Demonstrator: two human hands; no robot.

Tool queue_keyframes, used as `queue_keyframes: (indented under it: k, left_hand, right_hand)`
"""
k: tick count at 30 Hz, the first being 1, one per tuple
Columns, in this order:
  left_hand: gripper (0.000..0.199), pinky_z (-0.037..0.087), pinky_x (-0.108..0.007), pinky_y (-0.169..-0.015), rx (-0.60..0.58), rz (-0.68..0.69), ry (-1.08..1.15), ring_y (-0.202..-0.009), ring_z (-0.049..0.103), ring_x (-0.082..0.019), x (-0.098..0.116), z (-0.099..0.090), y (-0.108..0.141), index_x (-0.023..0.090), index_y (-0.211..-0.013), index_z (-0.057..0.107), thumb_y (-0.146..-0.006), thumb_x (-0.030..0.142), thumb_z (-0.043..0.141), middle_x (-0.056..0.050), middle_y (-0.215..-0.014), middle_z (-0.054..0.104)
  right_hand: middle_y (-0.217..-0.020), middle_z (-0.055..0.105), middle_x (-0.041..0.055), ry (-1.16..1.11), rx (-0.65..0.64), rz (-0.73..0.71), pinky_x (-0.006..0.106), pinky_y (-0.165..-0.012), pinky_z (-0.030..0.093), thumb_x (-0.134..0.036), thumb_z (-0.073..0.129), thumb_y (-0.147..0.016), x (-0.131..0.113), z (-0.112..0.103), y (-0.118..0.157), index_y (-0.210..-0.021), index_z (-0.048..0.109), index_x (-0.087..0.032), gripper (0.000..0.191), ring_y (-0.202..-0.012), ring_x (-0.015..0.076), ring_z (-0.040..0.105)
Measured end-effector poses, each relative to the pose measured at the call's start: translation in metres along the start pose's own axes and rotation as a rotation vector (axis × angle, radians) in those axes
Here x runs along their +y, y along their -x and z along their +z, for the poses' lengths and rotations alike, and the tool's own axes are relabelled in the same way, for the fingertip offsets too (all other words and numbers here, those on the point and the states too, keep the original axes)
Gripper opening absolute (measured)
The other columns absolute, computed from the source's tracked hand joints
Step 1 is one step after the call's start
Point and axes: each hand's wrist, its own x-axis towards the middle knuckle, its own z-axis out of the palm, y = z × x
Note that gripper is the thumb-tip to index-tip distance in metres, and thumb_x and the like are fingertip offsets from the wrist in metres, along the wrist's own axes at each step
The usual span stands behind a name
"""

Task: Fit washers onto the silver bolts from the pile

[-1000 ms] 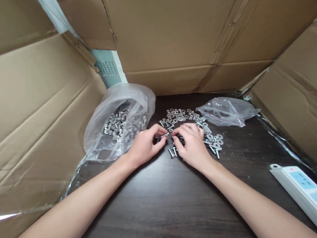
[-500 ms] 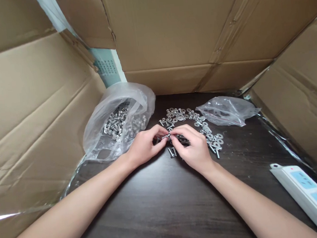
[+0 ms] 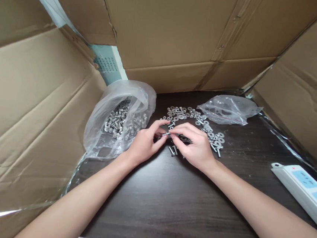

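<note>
Between my fingertips, a small metal bolt [image 3: 166, 134] lies roughly level above the dark table [image 3: 161, 204]. My right hand [image 3: 196, 143] pinches its right end between thumb and index finger. My left hand [image 3: 144, 144] is at its left end, thumb touching it, index finger raised above. Loose bolts, nuts and washers [image 3: 219, 141] spread behind and to the right of my hands. Two bolts [image 3: 172, 151] lie just below the fingertips. Part of the loose hardware is hidden behind my right hand.
A clear plastic bag [image 3: 145, 94] with many bolts lies open at the back left. Another clear bag [image 3: 230, 108] lies at the back right. A white power strip [image 3: 296, 184] is at the right edge. Cardboard walls [image 3: 166, 28] surround the table.
My left index finger has lifted away from the bolt, opening a gap above it. My right hand keeps its pinch. The whole view has shifted slightly.
</note>
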Motion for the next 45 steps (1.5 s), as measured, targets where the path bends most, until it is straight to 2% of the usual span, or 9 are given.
queue_keyframes:
  k: [3, 8, 15, 22, 25, 32, 38, 42, 45]
  left_hand:
    - [0.043, 0.058, -0.023, -0.088, -0.006, -0.004, 0.012, -0.096, 0.076, -0.014, -0.0001, -0.0002, -0.0001, 0.021, -0.141, 0.053, -0.098, 0.022, 0.062, -0.001, -0.108, 0.078]
    - [0.045, 0.058, -0.024, -0.091, -0.004, -0.003, 0.021, -0.101, 0.077, -0.015, -0.0007, 0.0005, -0.0010, 0.021, -0.142, 0.053, -0.098, 0.022, 0.063, -0.002, -0.111, 0.079]
    - [0.044, 0.058, -0.023, -0.088, -0.001, 0.007, -0.011, -0.099, 0.077, -0.015, 0.0009, -0.0009, -0.0006, 0.021, -0.143, 0.055, -0.100, 0.024, 0.062, -0.001, -0.110, 0.079]
    - [0.044, 0.058, -0.028, -0.091, 0.028, 0.146, -0.138, -0.100, 0.077, -0.016, -0.0019, 0.0009, 0.0007, 0.022, -0.145, 0.055, -0.102, 0.026, 0.060, -0.001, -0.112, 0.079]
    - [0.044, 0.059, -0.029, -0.089, 0.040, 0.178, -0.180, -0.096, 0.077, -0.016, -0.0029, 0.0014, 0.0011, 0.022, -0.146, 0.054, -0.103, 0.026, 0.060, -0.001, -0.109, 0.079]
    - [0.048, 0.059, -0.026, -0.093, 0.034, 0.122, -0.103, -0.101, 0.076, -0.014, -0.0029, 0.0006, 0.0005, 0.022, -0.148, 0.053, -0.100, 0.023, 0.061, -0.001, -0.113, 0.078]
    - [0.046, 0.059, -0.028, -0.091, 0.047, 0.151, -0.154, -0.099, 0.077, -0.016, -0.0033, 0.0001, 0.0009, 0.023, -0.147, 0.054, -0.101, 0.026, 0.062, 0.000, -0.110, 0.079]
    - [0.045, 0.059, -0.029, -0.087, 0.043, 0.209, -0.203, -0.094, 0.077, -0.016, -0.0027, 0.0019, 0.0008, 0.023, -0.147, 0.053, -0.102, 0.025, 0.061, -0.001, -0.109, 0.079]
    - [0.045, 0.059, -0.030, -0.083, 0.039, 0.248, -0.234, -0.091, 0.076, -0.017, -0.0010, 0.0038, 0.0010, 0.022, -0.146, 0.053, -0.101, 0.024, 0.061, 0.000, -0.108, 0.079]
  right_hand:
    - [-0.096, 0.073, 0.0057, 0.027, -0.003, -0.005, 0.035, -0.081, 0.061, -0.017, 0.061, -0.096, 0.0004, -0.0006, 0.0002, -0.097, 0.078, -0.023, 0.018, -0.088, 0.0184, 0.072]
    - [-0.112, 0.076, 0.0071, -0.002, 0.002, -0.033, 0.036, -0.092, 0.061, -0.011, 0.063, -0.094, 0.0032, 0.0003, 0.0025, -0.097, 0.079, -0.022, 0.019, -0.102, 0.0195, 0.074]
    - [-0.100, 0.079, 0.0030, -0.025, 0.009, 0.047, 0.033, -0.086, 0.062, -0.013, 0.069, -0.092, 0.0060, 0.0012, 0.0038, -0.104, 0.075, -0.020, 0.016, -0.089, 0.0172, 0.076]
    - [-0.083, 0.072, 0.0019, -0.023, 0.012, 0.020, 0.030, -0.070, 0.058, -0.017, 0.069, -0.095, 0.0044, 0.0006, 0.0015, -0.098, 0.074, -0.019, 0.006, -0.073, 0.0143, 0.068]
    - [-0.083, 0.072, 0.0023, -0.023, 0.009, 0.008, 0.030, -0.071, 0.058, -0.016, 0.069, -0.095, 0.0040, 0.0008, 0.0011, -0.095, 0.074, -0.019, 0.006, -0.073, 0.0147, 0.068]
    - [-0.099, 0.079, 0.0034, -0.064, 0.025, -0.031, 0.035, -0.085, 0.061, -0.009, 0.067, -0.093, 0.0063, 0.0030, 0.0035, -0.100, 0.077, -0.021, 0.017, -0.091, 0.0179, 0.074]
    - [-0.094, 0.078, 0.0027, -0.039, 0.019, 0.032, 0.033, -0.078, 0.061, -0.014, 0.070, -0.092, 0.0055, 0.0006, 0.0031, -0.103, 0.077, -0.020, 0.014, -0.081, 0.0166, 0.073]
    - [-0.080, 0.072, 0.0003, -0.009, 0.032, 0.042, 0.029, -0.071, 0.057, -0.016, 0.071, -0.092, 0.0045, 0.0008, 0.0022, -0.092, 0.073, -0.019, 0.004, -0.072, 0.0144, 0.067]
    - [-0.074, 0.067, -0.0005, 0.016, 0.039, 0.028, 0.028, -0.067, 0.053, -0.016, 0.068, -0.094, 0.0043, 0.0019, 0.0021, -0.086, 0.069, -0.019, 0.009, -0.069, 0.0141, 0.063]
